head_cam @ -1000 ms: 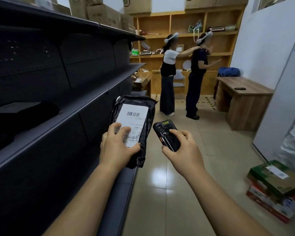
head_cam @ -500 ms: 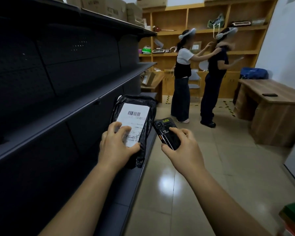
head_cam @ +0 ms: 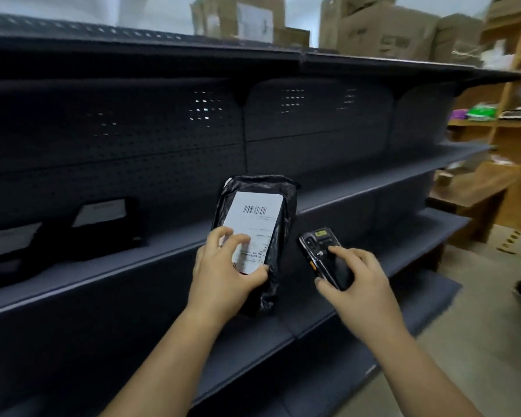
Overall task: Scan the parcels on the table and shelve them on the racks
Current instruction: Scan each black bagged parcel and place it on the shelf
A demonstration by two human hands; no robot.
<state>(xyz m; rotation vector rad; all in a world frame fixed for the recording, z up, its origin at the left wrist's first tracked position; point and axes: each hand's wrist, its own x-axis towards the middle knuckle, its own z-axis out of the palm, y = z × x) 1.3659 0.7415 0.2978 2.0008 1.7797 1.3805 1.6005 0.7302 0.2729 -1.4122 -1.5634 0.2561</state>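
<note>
The parcel, wrapped in black plastic with a white barcode label facing up, is held upright at the front edge of the dark rack's middle shelf; whether it touches the shelf cannot be told. The left hand grasps its lower end, with the fingers and thumb pressed on the label. Just beside it, the right hand grips a black handheld scanner, forefinger on its face. Two more dark parcels lie toward the left end of that shelf. Cardboard boxes stand on the top shelf.
</note>
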